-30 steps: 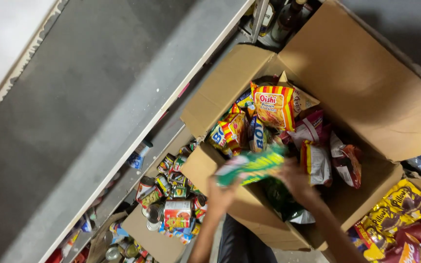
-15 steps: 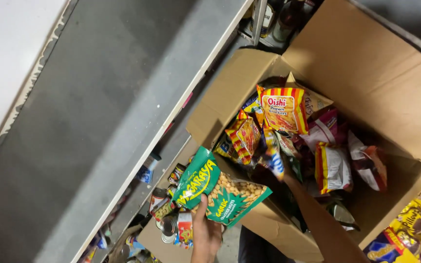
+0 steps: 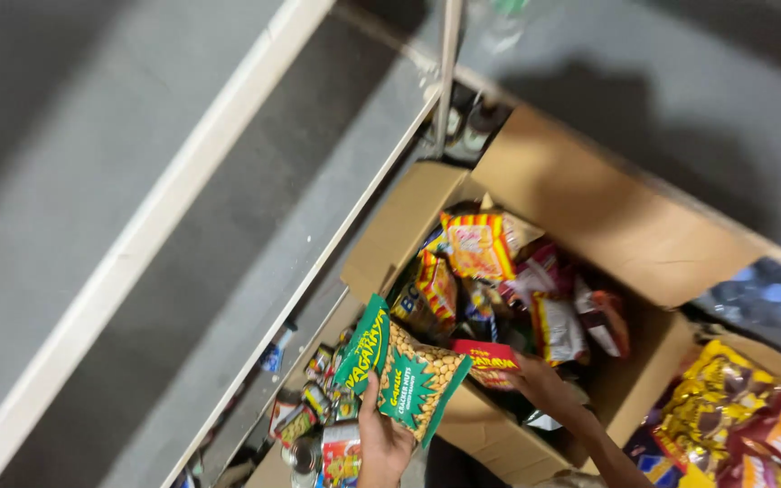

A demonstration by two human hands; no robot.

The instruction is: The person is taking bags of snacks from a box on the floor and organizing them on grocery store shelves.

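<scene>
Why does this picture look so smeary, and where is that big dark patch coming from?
Head view: motion blur softens everything, so the prints on the green nut packet in the left hand and the red packet by the right hand smear. A broad shadow falls on the grey floor behind the cardboard box. Light is dim and uneven, without glare.

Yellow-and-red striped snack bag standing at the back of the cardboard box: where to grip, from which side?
Take the yellow-and-red striped snack bag by its flat top seam, coming from above. It stands upright over the other packets in the open cardboard box, so that edge is free, while neighbouring bags crowd its lower body. A pinch there probably lifts it cleanly.
</scene>
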